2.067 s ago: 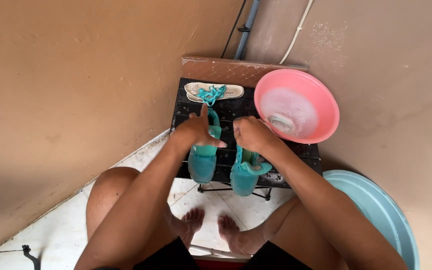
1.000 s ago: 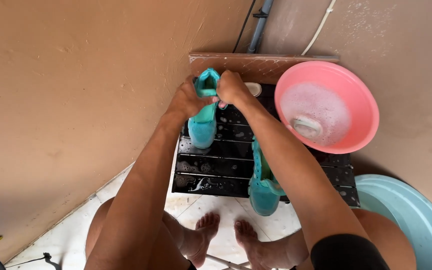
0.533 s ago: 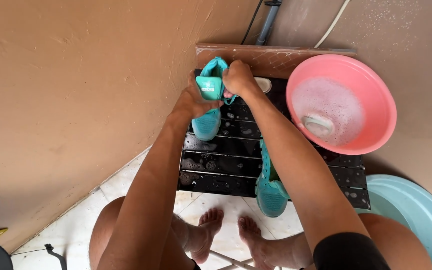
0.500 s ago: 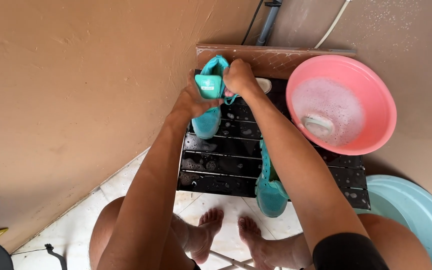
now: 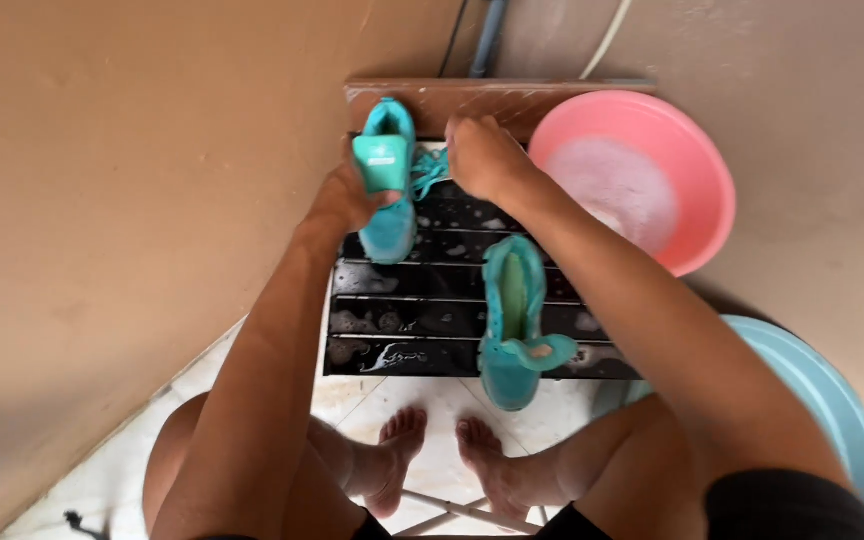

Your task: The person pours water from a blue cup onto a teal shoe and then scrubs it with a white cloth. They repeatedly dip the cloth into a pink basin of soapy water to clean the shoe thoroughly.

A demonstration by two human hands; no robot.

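A teal sneaker [image 5: 388, 190] stands on the far end of a wet black slatted bench [image 5: 422, 325], its tongue pulled up. My left hand [image 5: 344, 198] grips this sneaker from its left side. My right hand [image 5: 484, 157] is closed on the teal laces [image 5: 426, 172] at the sneaker's right side. A second teal sneaker [image 5: 514, 320] lies open side up near the bench's front edge, untouched, under my right forearm.
A pink basin [image 5: 642, 180] with soapy water sits at the right of the bench. A light blue tub [image 5: 812, 400] stands lower right. A brown wooden board [image 5: 492, 98] leans against the tan wall behind. My bare feet [image 5: 442, 465] rest on white tiles.
The left sneaker was carried from the bench's front to its far end. My right hand left the other sneaker and now pinches the laces. The head camera tilted forward.
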